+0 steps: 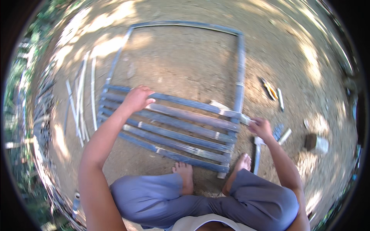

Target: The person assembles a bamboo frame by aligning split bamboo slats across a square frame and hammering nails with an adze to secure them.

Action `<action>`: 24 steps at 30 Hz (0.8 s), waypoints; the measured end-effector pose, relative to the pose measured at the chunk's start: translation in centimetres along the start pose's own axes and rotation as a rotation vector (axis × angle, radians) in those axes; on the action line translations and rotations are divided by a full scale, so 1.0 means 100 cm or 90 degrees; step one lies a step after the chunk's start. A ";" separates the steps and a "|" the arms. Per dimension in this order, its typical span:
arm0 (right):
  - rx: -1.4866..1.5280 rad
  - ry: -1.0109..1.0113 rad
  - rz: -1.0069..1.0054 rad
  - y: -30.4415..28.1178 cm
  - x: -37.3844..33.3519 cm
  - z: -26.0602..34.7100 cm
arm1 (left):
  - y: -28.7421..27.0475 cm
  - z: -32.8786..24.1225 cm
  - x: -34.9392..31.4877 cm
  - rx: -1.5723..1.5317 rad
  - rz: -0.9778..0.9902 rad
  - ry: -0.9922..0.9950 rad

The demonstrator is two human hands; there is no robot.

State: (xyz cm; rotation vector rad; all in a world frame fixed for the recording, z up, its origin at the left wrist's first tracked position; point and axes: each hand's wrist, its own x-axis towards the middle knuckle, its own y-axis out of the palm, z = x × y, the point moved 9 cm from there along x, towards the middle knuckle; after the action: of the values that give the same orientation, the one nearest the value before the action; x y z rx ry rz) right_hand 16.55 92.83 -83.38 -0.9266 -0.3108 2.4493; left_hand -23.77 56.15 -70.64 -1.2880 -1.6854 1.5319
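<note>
A rectangular frame of blue-grey poles (239, 57), which look like bamboo, lies on the ground before me. Several parallel slats (181, 133) cross its near half. My left hand (138, 98) is closed over the farthest slat (181, 101), left of its middle. At the frame's right side, my right hand (260, 127) pinches the end of a pale flat piece (245, 119). This piece meets the right rail by the end of the farthest slat. A pale bit (219, 105) shows on the rail's other side; whether the two are one piece I cannot tell.
Pliers with orange handles (271, 92) and a short pale stick (280, 99) lie to the right. A hammer (256, 156) rests beside my right foot (243, 163). Farther right stands a pale block-like object (321, 144). Long thin strips (93, 92) lie at left.
</note>
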 end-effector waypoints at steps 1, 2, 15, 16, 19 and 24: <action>-0.027 -0.019 0.013 -0.013 -0.009 0.014 | -0.002 0.021 -0.026 -0.015 -0.013 -0.044; -0.067 -0.040 0.055 -0.016 -0.020 0.042 | -0.006 0.045 -0.060 -0.032 -0.078 -0.059; -0.118 0.293 0.193 0.073 -0.120 -0.063 | 0.167 0.333 -0.479 -0.158 -0.500 -0.878; -0.099 0.336 0.131 0.066 -0.135 -0.073 | 0.192 0.339 -0.447 -0.288 -0.518 -0.885; 0.053 0.312 0.059 0.114 -0.131 -0.112 | 0.179 0.387 -0.444 -0.746 -0.670 -0.677; -0.326 0.241 -0.158 0.087 -0.163 -0.107 | 0.272 0.292 -0.353 -0.977 -0.534 -0.997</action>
State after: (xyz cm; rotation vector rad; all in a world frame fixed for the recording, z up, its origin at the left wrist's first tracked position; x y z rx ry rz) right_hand 30.98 77.24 -85.59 -1.4375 -0.8810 1.9443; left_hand -26.16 9.10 -95.53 0.9040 -3.8150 0.2147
